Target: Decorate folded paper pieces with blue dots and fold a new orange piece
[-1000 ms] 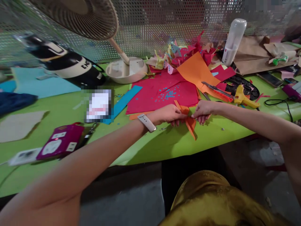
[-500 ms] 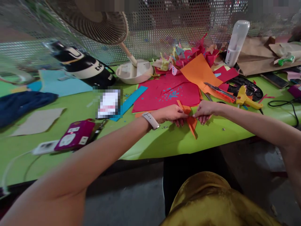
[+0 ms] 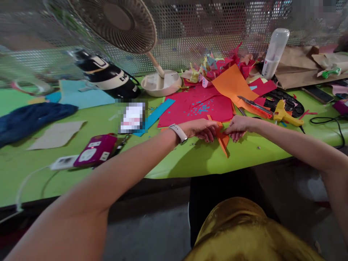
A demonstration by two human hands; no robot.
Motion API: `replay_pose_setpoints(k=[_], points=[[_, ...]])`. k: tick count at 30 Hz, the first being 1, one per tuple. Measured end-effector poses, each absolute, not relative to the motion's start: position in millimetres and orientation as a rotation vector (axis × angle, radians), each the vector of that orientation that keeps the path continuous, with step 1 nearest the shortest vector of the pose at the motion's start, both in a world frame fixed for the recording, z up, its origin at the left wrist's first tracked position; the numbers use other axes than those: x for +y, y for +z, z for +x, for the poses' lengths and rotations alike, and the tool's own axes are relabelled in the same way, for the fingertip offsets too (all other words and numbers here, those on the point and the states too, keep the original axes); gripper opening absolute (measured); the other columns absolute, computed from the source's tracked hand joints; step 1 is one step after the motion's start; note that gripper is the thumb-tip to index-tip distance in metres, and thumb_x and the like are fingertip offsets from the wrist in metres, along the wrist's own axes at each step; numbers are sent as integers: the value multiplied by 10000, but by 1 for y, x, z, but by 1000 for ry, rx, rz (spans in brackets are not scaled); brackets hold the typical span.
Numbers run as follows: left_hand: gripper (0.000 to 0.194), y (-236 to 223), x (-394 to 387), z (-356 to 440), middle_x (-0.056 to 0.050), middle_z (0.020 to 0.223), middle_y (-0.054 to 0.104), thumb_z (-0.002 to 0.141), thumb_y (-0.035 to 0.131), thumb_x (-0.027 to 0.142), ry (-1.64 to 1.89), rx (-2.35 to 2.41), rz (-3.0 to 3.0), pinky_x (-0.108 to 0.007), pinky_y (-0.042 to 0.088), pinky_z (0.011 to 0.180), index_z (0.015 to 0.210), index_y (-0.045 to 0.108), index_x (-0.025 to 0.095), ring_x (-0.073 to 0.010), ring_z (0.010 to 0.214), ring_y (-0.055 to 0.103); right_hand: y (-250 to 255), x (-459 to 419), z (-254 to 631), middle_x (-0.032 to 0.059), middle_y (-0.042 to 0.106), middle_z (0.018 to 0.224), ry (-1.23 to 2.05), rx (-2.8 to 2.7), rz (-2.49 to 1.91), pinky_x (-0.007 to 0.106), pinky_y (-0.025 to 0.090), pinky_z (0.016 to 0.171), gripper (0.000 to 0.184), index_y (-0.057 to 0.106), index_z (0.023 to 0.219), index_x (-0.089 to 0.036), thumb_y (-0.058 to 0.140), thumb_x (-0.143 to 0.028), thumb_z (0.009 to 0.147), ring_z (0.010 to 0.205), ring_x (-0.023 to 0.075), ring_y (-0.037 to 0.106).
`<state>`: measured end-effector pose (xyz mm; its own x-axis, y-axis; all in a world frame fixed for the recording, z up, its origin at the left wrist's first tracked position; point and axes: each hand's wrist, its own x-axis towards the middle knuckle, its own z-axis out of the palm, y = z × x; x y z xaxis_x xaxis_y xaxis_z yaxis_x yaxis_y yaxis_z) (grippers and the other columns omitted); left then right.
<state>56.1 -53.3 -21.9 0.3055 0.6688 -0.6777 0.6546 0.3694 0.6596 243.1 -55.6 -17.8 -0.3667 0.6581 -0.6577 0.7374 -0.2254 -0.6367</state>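
Between my hands, over the table's front part, is a folded orange paper piece point(image 3: 223, 140) with pointed ends. My left hand point(image 3: 202, 129), a pale watch band on its wrist, closes on the paper's left side. From the right, my right hand point(image 3: 237, 127) pinches its other side with curled fingers. The fingers cover the middle of the folds. Just behind lie red paper sheets point(image 3: 176, 108) sprinkled with tiny blue bits. A larger orange sheet point(image 3: 232, 85) rests on them, with an orange-handled cutting tool point(image 3: 255, 108) across its lower edge.
A yellow glue gun point(image 3: 284, 114) lies at right, by a black tray point(image 3: 288, 103). Folded paper shapes point(image 3: 217, 67) pile up behind. A fan point(image 3: 161, 83), a black bottle point(image 3: 111, 78), a phone point(image 3: 132, 117) and a purple power block point(image 3: 95, 150) occupy the left side.
The view has swung left, so the table things sit farther right. My left fingers have shifted slightly on the orange paper and look more spread; the right hand keeps its pinch.
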Motion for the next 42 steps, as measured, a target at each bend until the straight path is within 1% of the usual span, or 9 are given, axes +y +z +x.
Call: replay_pose_setpoints(k=[7, 18, 25, 33, 35, 37, 39, 40, 42], points=[[246, -20, -53, 55, -66, 531, 679, 764, 671, 275, -14, 1379, 1374, -212, 349, 459, 555, 688, 145, -114, 455, 567, -20, -54, 242, 40, 667, 489, -1652, 1870, 1747, 160, 434, 433, 349, 671, 603, -112, 662, -286, 906, 461, 92, 631], [254, -25, -50, 54, -63, 551, 692, 751, 718, 334, -32, 1387, 1372, -203, 365, 469, 572, 697, 155, -114, 476, 588, -20, -54, 241, 22, 653, 472, -1660, 1885, 1741, 150, 446, 423, 352, 660, 616, -111, 646, -285, 921, 460, 88, 641], [273, -33, -47, 49, -100, 562, 699, 716, 714, 373, -3, 1356, 1425, -216, 365, 457, 557, 716, 151, -139, 487, 595, -28, -51, 243, 39, 669, 484, -1727, 1926, 1713, 152, 436, 401, 340, 624, 565, -140, 722, -284, 858, 475, 113, 668], [329, -30, -54, 46, -104, 598, 729, 739, 650, 447, 83, 1300, 1323, -214, 400, 459, 606, 730, 157, -141, 479, 607, -29, -52, 246, 20, 652, 487, -1724, 1987, 1692, 147, 438, 399, 305, 621, 609, -127, 709, -264, 867, 439, 91, 628], [311, -30, -56, 46, -95, 606, 732, 736, 650, 432, 96, 1285, 1352, -208, 411, 469, 639, 736, 149, -131, 473, 607, -27, -54, 247, -8, 630, 482, -1749, 2108, 1729, 154, 427, 398, 226, 628, 681, -128, 726, -234, 855, 418, 86, 603], [291, -29, -57, 44, -88, 609, 731, 734, 653, 409, 90, 1266, 1369, -208, 422, 477, 652, 731, 141, -125, 468, 605, -27, -53, 247, -54, 602, 485, -1746, 2291, 1752, 165, 436, 415, 120, 654, 839, -137, 765, -173, 808, 401, 81, 574], [264, -27, -56, 41, -80, 583, 716, 728, 661, 385, 117, 1249, 1360, -217, 423, 469, 636, 710, 142, -127, 451, 597, -28, -51, 246, -78, 590, 506, -1664, 2433, 1705, 177, 455, 445, 220, 659, 945, -151, 782, -118, 766, 399, 76, 558], [248, -25, -54, 38, -74, 566, 706, 726, 666, 373, 164, 1243, 1355, -219, 414, 458, 627, 697, 146, -126, 440, 588, -29, -50, 246, -76, 594, 522, -1603, 2479, 1664, 181, 461, 461, 216, 665, 938, -154, 778, -109, 759, 406, 73, 557], [231, -20, -51, 32, -61, 552, 692, 730, 677, 367, 338, 1247, 1345, -221, 398, 449, 633, 677, 157, -119, 430, 570, -31, -46, 245, -58, 613, 565, -1526, 2544, 1620, 186, 470, 489, 113, 670, 840, -154, 752, -117, 770, 438, 71, 569]])
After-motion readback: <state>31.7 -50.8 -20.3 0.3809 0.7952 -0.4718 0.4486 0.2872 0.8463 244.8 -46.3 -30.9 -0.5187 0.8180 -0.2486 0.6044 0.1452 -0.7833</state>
